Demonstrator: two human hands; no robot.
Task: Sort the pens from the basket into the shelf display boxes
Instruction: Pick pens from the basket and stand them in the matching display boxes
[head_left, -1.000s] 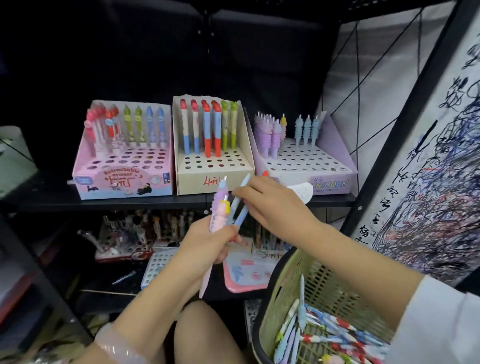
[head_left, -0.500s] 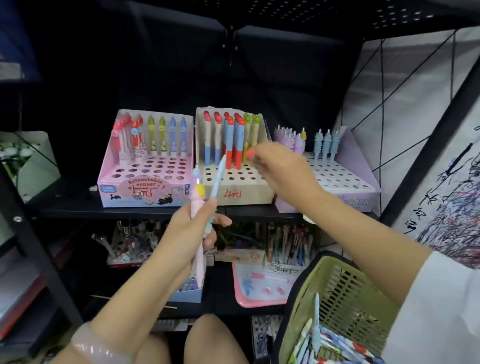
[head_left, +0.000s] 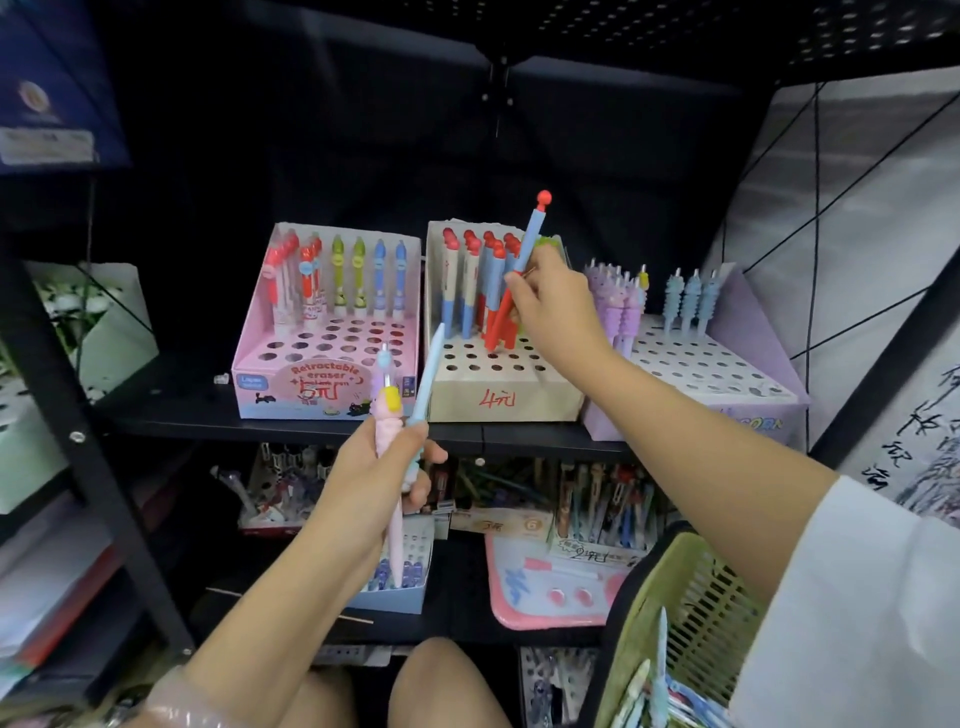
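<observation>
My right hand (head_left: 553, 306) pinches a blue and red pen (head_left: 519, 265) with a red ball top, tilted, its tip low over the holes of the beige middle display box (head_left: 506, 400). My left hand (head_left: 376, 467) grips a pink pen (head_left: 390, 447) with a yellow band together with a light blue pen (head_left: 427, 379), both upright in front of the shelf edge. A pink box (head_left: 270, 384) stands to the left and a purple box (head_left: 727, 374) to the right. The green basket (head_left: 691, 587) with several pens is at the lower right.
A black metal shelf (head_left: 519, 431) carries the three boxes. Below it stand more pen trays (head_left: 597, 509) and a pink tray (head_left: 524, 597). A black upright post (head_left: 78, 431) is at the left, a scribbled test sheet (head_left: 914, 431) at the right.
My right hand moved up from my left hand to the beige box, carrying the blue and red pen. The view shifted down and closer to the shelf.
</observation>
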